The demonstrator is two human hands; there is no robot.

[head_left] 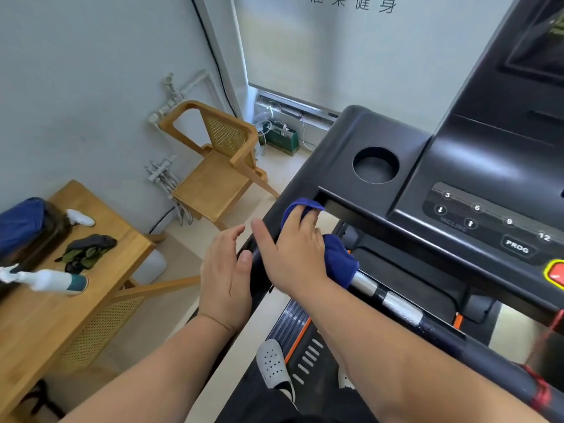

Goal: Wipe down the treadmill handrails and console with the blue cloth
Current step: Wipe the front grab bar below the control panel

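A black treadmill console [457,166] fills the right side, with a round cup holder [376,165] and incline buttons. My right hand [293,254] presses the blue cloth [338,257] onto the left end of the front handrail [396,303], where it meets the console's corner. The cloth wraps over the bar and pokes out beyond my fingertips. My left hand [225,279] rests flat and open against the outer side of the left handrail [259,270], fingers together, holding nothing.
A wooden table [61,309] at the left carries a spray bottle [45,279], a dark bundle and a blue bag. A wooden chair [213,166] stands by the wall. My shoe [274,364] stands on the treadmill deck.
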